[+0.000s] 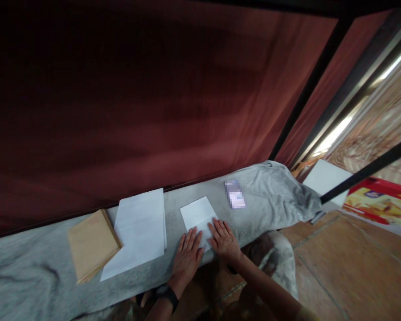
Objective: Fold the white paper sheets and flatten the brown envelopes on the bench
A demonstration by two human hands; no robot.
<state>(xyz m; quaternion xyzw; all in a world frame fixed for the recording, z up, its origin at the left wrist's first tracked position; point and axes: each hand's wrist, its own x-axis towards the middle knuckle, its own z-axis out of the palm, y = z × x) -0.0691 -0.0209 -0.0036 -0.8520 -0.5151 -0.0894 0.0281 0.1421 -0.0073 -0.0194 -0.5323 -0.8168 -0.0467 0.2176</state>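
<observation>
A small white sheet of paper point(198, 213), which looks folded, lies flat on the grey cloth in front of me. My left hand point(187, 254) rests on its near left corner, fingers stretched out and slightly apart. On its near right edge lies my right hand point(224, 240), palm down with the fingers extended. Both hands press on the paper and grip nothing. To the left are larger white sheets point(140, 232) in a loose stack. A bundle of brown envelopes or brown paper point(93, 243) partly overlaps those sheets.
A blurred-out, phone-like object point(235, 194) lies right of the paper. Grey cloth point(267, 191) covers the narrow surface, bunched at its right end. A dark red curtain point(187, 111) rises behind. Black metal bars point(307, 98) stand at the right, near a red and yellow box point(381, 205).
</observation>
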